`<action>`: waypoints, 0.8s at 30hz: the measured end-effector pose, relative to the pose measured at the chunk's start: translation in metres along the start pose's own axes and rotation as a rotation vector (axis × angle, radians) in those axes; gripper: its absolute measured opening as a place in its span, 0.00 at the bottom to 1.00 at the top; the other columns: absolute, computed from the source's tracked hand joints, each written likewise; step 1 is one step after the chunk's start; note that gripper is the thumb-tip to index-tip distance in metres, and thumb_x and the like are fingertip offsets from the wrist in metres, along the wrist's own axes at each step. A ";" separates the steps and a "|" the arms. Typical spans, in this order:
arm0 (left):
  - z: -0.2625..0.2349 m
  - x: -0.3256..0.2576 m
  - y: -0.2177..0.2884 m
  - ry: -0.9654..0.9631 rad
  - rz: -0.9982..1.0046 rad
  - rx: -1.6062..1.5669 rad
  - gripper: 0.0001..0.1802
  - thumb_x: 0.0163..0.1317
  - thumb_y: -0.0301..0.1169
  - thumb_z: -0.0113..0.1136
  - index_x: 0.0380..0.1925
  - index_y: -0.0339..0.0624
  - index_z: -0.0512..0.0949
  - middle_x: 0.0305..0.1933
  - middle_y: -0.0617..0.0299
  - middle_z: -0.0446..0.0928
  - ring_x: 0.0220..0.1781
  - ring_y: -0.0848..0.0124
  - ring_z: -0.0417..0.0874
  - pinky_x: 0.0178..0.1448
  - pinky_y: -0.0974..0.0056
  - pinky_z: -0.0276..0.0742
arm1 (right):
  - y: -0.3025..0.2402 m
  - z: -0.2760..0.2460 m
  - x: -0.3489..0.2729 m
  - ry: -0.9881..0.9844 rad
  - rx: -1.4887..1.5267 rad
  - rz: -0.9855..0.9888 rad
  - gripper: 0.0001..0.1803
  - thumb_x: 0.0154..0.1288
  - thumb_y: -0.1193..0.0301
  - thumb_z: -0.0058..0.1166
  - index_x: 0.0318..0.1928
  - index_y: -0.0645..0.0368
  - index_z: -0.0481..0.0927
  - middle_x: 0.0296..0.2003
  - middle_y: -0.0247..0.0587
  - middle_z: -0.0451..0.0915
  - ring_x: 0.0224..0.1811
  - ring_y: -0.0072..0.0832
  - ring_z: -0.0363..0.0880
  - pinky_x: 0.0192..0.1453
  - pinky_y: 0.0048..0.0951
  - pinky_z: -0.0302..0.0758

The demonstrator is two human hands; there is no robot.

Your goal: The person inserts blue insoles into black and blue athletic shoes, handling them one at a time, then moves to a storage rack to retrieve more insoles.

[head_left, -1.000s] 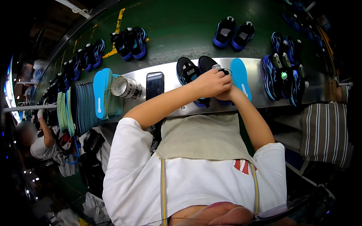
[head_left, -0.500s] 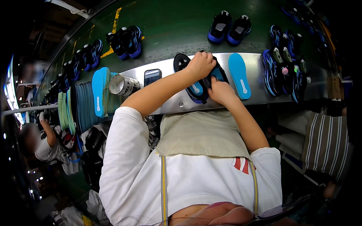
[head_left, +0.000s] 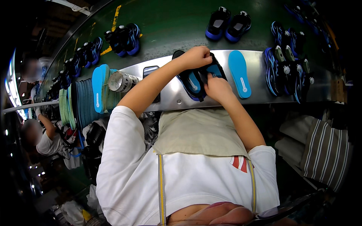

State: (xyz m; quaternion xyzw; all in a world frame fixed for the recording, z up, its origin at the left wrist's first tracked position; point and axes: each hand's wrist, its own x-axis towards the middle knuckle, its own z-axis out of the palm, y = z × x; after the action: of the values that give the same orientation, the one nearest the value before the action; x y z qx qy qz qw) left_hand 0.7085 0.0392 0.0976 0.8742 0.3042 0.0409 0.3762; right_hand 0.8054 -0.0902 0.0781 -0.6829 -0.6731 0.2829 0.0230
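Note:
A black shoe [head_left: 220,70] with a blue insole inside lies on the metal ledge in front of me. My right hand [head_left: 219,89] grips its near side, with the thumb reaching into the opening. Curled over the far part of the shoes is my left hand [head_left: 196,57]; its fingertips are closed, and what they pinch is hidden. Left of that shoe lies a second black shoe [head_left: 193,83] with a blue insole, its far part partly covered by my left hand and forearm. To the right, a loose blue insole [head_left: 240,73] rests flat on the ledge.
A phone [head_left: 151,71], partly under my left forearm, lies near a tin can [head_left: 121,81] and stacked insoles [head_left: 86,101]. Finished-looking shoes [head_left: 281,73] stand at the ledge's right. Beyond, more pairs [head_left: 228,25] sit on the green surface [head_left: 169,26]. Other people are at far left.
My left hand has shifted a little left and up, uncovering more of the right shoe's opening. The right hand has moved slightly left, its thumb farther up inside the shoe.

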 end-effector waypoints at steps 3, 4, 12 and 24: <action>0.016 0.000 0.000 0.124 0.171 0.452 0.13 0.49 0.36 0.56 0.28 0.38 0.71 0.30 0.54 0.70 0.29 0.60 0.75 0.32 0.62 0.71 | 0.003 0.001 0.001 -0.010 -0.005 0.010 0.16 0.55 0.66 0.43 0.40 0.65 0.66 0.27 0.52 0.76 0.31 0.43 0.77 0.35 0.38 0.74; 0.022 0.001 -0.003 0.152 0.202 0.570 0.13 0.47 0.37 0.57 0.27 0.38 0.72 0.31 0.54 0.69 0.29 0.59 0.76 0.32 0.61 0.72 | 0.004 0.001 0.001 -0.011 -0.011 0.011 0.16 0.55 0.66 0.44 0.40 0.65 0.66 0.27 0.52 0.76 0.31 0.43 0.77 0.35 0.38 0.74; 0.019 -0.005 0.000 -0.066 0.324 0.922 0.09 0.48 0.30 0.49 0.30 0.41 0.70 0.32 0.59 0.68 0.32 0.66 0.76 0.34 0.66 0.71 | 0.013 0.012 0.000 0.111 -0.046 -0.054 0.17 0.54 0.65 0.45 0.40 0.64 0.66 0.30 0.52 0.75 0.33 0.42 0.76 0.36 0.37 0.74; -0.006 0.020 -0.016 -0.113 -0.234 -0.490 0.10 0.54 0.33 0.47 0.26 0.39 0.74 0.24 0.69 0.73 0.21 0.81 0.61 0.26 0.75 0.60 | 0.011 0.000 0.005 0.027 0.020 0.010 0.14 0.54 0.67 0.44 0.38 0.64 0.69 0.27 0.50 0.77 0.33 0.42 0.77 0.37 0.38 0.73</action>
State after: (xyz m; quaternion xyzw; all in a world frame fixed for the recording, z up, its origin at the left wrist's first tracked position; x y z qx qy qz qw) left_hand 0.7148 0.0627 0.0874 0.7171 0.3627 0.0209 0.5948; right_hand 0.8144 -0.0869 0.0718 -0.6897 -0.6664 0.2807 0.0375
